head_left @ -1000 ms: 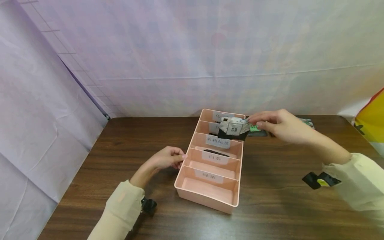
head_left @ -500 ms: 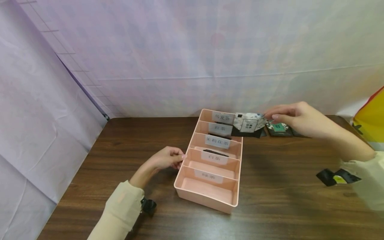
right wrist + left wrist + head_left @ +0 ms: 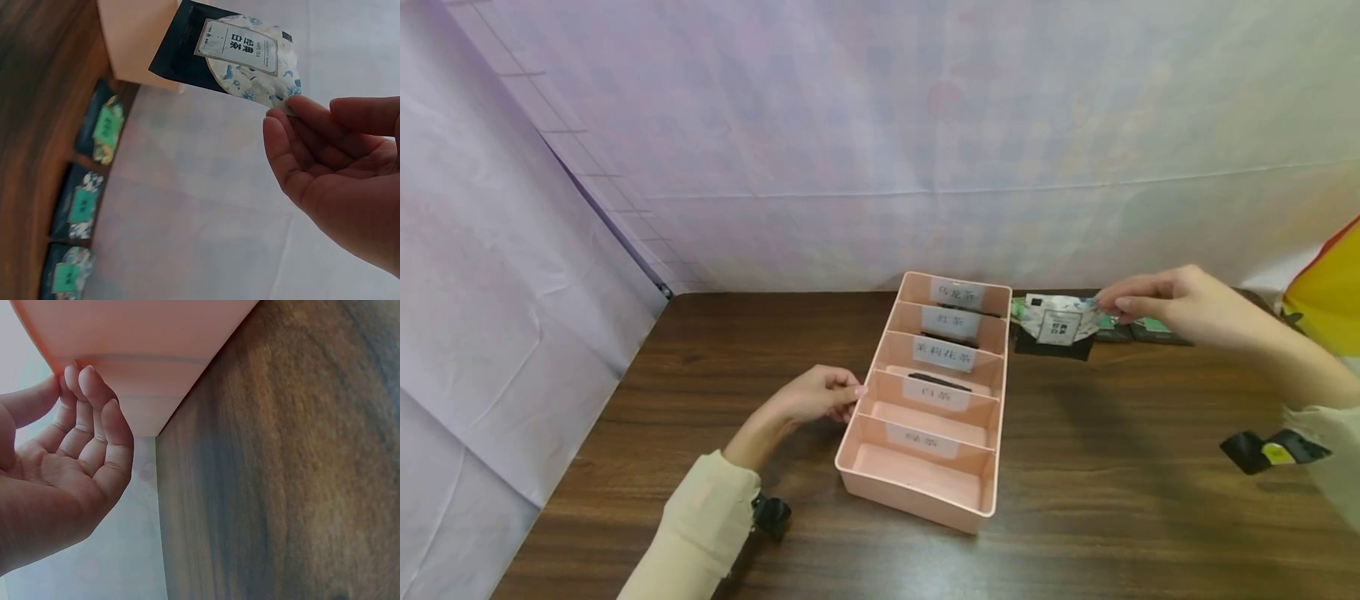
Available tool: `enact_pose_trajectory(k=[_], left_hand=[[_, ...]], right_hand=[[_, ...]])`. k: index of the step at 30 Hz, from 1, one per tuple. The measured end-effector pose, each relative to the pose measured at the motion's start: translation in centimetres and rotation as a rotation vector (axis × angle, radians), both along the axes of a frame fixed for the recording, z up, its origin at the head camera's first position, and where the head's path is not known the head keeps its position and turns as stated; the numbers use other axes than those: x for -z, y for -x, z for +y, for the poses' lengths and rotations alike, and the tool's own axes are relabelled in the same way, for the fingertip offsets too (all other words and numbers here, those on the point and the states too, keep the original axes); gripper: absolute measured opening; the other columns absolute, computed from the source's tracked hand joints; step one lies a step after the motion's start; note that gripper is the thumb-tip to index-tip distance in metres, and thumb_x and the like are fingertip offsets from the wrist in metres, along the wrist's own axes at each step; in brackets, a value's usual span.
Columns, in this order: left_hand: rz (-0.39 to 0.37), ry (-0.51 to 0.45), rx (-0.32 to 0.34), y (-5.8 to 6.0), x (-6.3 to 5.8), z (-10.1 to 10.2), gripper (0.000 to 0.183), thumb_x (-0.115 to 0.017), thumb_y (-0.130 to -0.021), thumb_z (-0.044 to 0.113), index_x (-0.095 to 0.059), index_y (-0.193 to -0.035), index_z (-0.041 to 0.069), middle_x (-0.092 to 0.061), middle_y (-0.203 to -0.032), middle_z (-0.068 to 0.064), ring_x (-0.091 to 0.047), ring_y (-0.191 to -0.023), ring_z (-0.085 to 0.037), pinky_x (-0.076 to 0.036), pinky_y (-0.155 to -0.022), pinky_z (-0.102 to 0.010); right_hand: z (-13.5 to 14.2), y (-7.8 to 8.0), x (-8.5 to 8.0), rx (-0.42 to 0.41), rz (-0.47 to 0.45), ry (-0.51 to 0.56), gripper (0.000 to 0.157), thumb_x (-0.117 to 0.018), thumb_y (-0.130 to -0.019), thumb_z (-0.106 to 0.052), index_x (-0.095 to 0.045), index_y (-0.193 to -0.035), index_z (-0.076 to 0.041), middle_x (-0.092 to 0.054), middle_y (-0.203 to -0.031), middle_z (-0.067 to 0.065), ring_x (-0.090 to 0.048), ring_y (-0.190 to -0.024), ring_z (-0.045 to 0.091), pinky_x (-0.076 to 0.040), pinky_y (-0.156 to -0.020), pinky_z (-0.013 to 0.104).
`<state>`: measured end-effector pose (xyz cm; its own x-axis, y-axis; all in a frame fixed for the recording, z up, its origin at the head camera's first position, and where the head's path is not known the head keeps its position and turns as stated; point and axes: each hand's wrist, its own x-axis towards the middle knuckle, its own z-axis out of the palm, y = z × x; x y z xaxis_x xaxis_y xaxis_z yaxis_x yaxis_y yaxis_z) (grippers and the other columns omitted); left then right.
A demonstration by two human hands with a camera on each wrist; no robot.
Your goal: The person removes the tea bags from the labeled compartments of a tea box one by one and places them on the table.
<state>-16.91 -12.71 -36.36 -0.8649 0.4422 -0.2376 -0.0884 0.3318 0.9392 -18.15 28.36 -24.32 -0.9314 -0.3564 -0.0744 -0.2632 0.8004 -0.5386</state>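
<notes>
My right hand (image 3: 1180, 304) pinches one corner of a tea sachet (image 3: 1060, 327) and holds it up just right of the box's back half. In the right wrist view the tea sachet (image 3: 240, 50) is dark at one end, white with blue flowers at the other, with a "WHITE TEA" label. My left hand (image 3: 816, 393) pinches the left rim of a pink divided box (image 3: 917, 504) between thumb and fingers. White paper labels with Chinese writing mark the box's compartments. Dark edges of flat packets (image 3: 940, 382) show in several compartments; the front one shows its bare floor.
Along the table's back edge, right of the box, lie more tea sachets with green labels (image 3: 81, 203), partly behind the held one in the head view. A pale curtain (image 3: 880, 150) hangs right behind the wooden table (image 3: 1112, 500). Yellow cloth (image 3: 1330, 292) hangs at the right.
My right hand has moved right with the tea sachet, from over the box's back compartments to beside the box, and lowered slightly at the end. My left hand and the box stay put.
</notes>
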Motion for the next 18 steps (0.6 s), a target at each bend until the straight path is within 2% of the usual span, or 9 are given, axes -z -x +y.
enact_pose_trajectory(k=[6,18], left_hand=[[-0.006,-0.003,-0.004,0.1,0.0,0.1,0.017,-0.051,-0.092,0.004,-0.054,-0.084,-0.01,-0.053,-0.06,-0.001,-0.053,-0.056,-0.012,-0.047,-0.056,-0.028],[-0.006,-0.009,-0.005,0.1,0.0,0.1,0.017,-0.051,-0.092,0.004,-0.054,-0.08,-0.008,-0.053,-0.06,-0.001,-0.053,-0.056,-0.011,-0.047,-0.057,-0.028]], right_hand=[[1.2,0.4,1.7,-0.018,-0.068,0.022,0.03,-0.042,-0.098,-0.012,-0.057,-0.118,0.004,-0.06,-0.112,0.019,-0.06,-0.083,0.004,-0.049,-0.07,0.024],[2.4,0.8,4.9,-0.069,-0.157,0.022,0.027,-0.044,-0.096,-0.009,-0.06,-0.112,0.007,-0.063,-0.104,0.019,-0.062,-0.092,0.025,-0.051,-0.073,0.032]])
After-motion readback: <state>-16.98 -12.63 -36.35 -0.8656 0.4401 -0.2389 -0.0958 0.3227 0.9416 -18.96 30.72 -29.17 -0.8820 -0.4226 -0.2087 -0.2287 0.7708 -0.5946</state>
